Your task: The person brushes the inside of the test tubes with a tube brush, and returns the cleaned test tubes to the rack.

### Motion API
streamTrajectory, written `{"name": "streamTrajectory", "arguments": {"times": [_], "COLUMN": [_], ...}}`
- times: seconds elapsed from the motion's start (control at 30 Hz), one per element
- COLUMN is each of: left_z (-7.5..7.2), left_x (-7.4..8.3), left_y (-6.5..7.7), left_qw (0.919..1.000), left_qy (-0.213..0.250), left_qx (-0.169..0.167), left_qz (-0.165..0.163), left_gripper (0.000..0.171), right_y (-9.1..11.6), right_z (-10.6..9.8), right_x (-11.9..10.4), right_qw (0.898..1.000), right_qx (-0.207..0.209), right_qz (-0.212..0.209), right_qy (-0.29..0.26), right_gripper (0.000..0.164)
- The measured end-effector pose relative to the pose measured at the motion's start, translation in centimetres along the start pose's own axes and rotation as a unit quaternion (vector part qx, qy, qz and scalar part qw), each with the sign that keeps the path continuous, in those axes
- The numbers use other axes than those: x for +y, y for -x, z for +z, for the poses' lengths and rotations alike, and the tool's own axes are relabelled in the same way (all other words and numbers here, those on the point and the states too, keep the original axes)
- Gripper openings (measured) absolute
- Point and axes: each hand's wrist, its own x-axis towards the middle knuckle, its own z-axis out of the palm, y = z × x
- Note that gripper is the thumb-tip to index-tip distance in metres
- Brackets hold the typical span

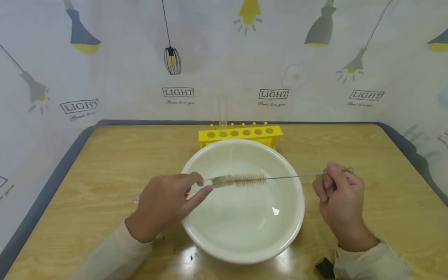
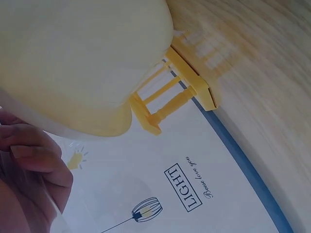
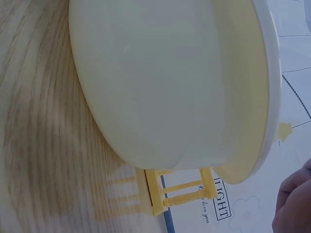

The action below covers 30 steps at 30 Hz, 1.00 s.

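My left hand (image 1: 168, 198) grips a clear glass test tube (image 1: 221, 181) over the white basin (image 1: 299, 202). The tube's rounded end shows left of that hand, and its middle is hidden by the fingers. A bristle test tube brush (image 1: 249, 178) lies partly inside the tube's right end, with the rest of its bristles outside. My right hand (image 1: 341, 198) pinches the brush's thin twisted wire near its end loop, to the right of the basin. In the left wrist view, curled fingers (image 2: 39, 155) show under the basin's rim; the right wrist view has the wire (image 3: 295, 95) beyond the rim.
Behind the basin stands a yellow test tube rack (image 1: 241, 133) with one upright clear tube (image 1: 223, 112) in it. A small black object (image 1: 324, 267) is by my right sleeve. Dark specks dot the wooden table (image 1: 105, 175) at front left. A printed wall covering (image 1: 217, 50) surrounds it.
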Motion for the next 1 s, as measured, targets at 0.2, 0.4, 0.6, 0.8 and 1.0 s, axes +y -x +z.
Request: {"name": "streamTrajectory", "arguments": {"times": [0.2, 0.4, 0.6, 0.8, 1.0], "left_z": [-0.13, -0.35, -0.27, -0.26, -0.30], "left_x": [-0.13, -0.31, -0.26, -0.43, -0.37], "left_y": [0.04, -0.12, -0.08, -0.32, -0.17], "left_qw": [0.9999, 0.9999, 1.0000, 0.9999, 0.9999], "left_qy": [-0.010, -0.015, -0.007, -0.010, -0.006], "left_qx": [-0.002, 0.001, -0.004, -0.005, -0.014], "left_qz": [-0.003, -0.002, -0.001, -0.002, -0.006], "left_gripper": [0.055, 0.056, 0.056, 0.056, 0.054], "right_y": [0.25, -0.04, 0.08, -0.21, 0.02], "right_z": [-0.10, 0.01, -0.11, -0.06, 0.04], "right_x": [0.07, 0.11, 0.01, -0.28, -0.31], "right_qw": [1.000, 1.000, 1.000, 0.999, 0.999], "right_qx": [0.001, -0.008, -0.003, -0.009, 0.001], "right_qz": [0.000, -0.007, -0.005, -0.005, -0.008], "right_qy": [0.013, 0.015, 0.022, 0.041, 0.037], "right_gripper": [0.048, 0.047, 0.048, 0.048, 0.051]}}
